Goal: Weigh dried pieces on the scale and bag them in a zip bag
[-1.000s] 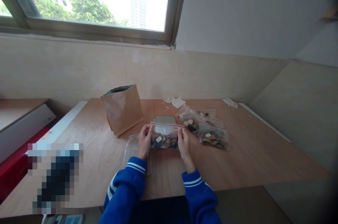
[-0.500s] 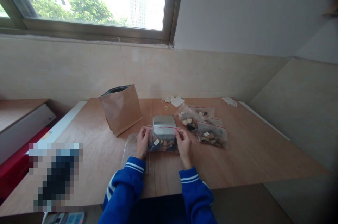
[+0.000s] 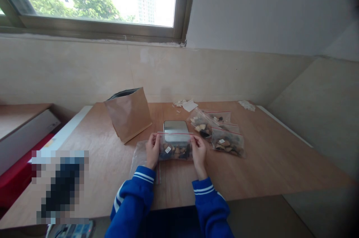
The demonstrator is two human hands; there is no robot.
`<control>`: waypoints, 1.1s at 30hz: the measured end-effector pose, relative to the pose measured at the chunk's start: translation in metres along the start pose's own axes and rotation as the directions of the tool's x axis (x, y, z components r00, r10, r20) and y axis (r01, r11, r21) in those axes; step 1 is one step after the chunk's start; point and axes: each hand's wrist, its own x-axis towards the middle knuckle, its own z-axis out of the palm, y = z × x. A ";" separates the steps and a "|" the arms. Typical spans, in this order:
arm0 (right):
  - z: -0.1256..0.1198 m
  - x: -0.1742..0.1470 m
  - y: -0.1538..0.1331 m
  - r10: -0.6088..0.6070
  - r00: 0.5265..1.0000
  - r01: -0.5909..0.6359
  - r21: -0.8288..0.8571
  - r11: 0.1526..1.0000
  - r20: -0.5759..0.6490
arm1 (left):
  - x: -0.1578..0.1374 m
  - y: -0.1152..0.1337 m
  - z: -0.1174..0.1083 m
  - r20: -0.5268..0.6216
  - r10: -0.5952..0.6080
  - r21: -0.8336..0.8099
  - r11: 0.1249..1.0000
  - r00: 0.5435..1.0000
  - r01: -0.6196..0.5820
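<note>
A clear zip bag point(image 3: 176, 151) with a red seal line and a small white label holds brown and dark dried pieces. My left hand point(image 3: 153, 149) pinches its upper left corner, and my right hand point(image 3: 199, 152) grips the upper right corner. The bag's top edge is stretched between them, in front of a flat silver scale point(image 3: 175, 127) whose near part it covers. Under and beside my left wrist lies another clear plastic bag point(image 3: 138, 157), which looks flat.
Several filled zip bags point(image 3: 228, 142) lie to the right of the scale. An open brown paper bag point(image 3: 130, 114) stands at the back left. White scraps point(image 3: 190, 105) and a crumpled tissue point(image 3: 246, 105) lie by the wall. A pixelated patch covers something at the left.
My right hand has slid slightly right along the top of the zip bag, and the bag looks stretched wider. The whole view has shifted a little.
</note>
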 end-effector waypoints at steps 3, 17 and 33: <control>-0.001 -0.001 -0.002 -0.037 0.999 0.037 -0.028 0.999 0.001 | 0.000 0.000 0.000 -0.012 0.013 0.013 1.000 1.000 -0.013; 0.001 -0.007 -0.012 -0.027 1.000 0.027 0.021 0.999 -0.003 | -0.002 0.004 -0.001 -0.031 0.027 0.041 0.999 0.999 -0.025; 0.000 -0.007 -0.015 -0.037 0.999 0.038 0.052 0.998 -0.022 | -0.003 0.009 0.003 -0.002 0.023 -0.005 1.000 1.000 -0.023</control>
